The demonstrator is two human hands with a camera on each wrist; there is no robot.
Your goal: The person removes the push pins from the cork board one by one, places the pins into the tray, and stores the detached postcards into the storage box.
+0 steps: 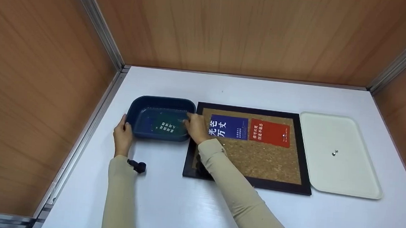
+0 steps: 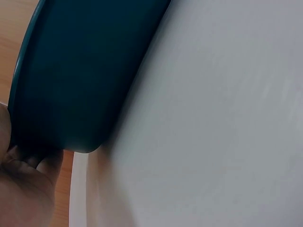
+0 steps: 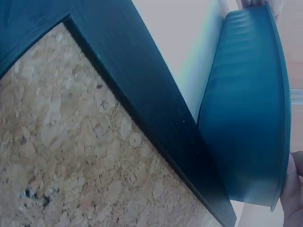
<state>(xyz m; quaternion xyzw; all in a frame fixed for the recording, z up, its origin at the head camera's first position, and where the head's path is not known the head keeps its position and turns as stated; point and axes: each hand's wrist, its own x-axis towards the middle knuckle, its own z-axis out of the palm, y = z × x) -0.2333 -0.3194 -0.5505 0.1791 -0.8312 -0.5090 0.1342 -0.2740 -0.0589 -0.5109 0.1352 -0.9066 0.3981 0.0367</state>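
Observation:
A dark blue plastic basin (image 1: 158,136) stands on the white table, with a green card (image 1: 168,126) bearing white writing at its bottom. My left hand (image 1: 122,137) grips the basin's left side, its fingers (image 2: 49,165) low against the wall. At the opposite side, my right hand (image 1: 197,128) has its fingers bent over the right rim; whether they pinch anything is hidden. Under my right forearm lies a black-framed cork board (image 1: 271,165). A blue card (image 1: 237,127) and a red card (image 1: 269,133) lie along its upper part.
Right of the board is a cream tray (image 1: 349,174) with a few small shiny pieces (image 1: 334,153) on it. Wooden panels (image 1: 230,30) rise behind the table and at both sides. A black wrist-camera mount (image 1: 138,166) sticks out from my left sleeve.

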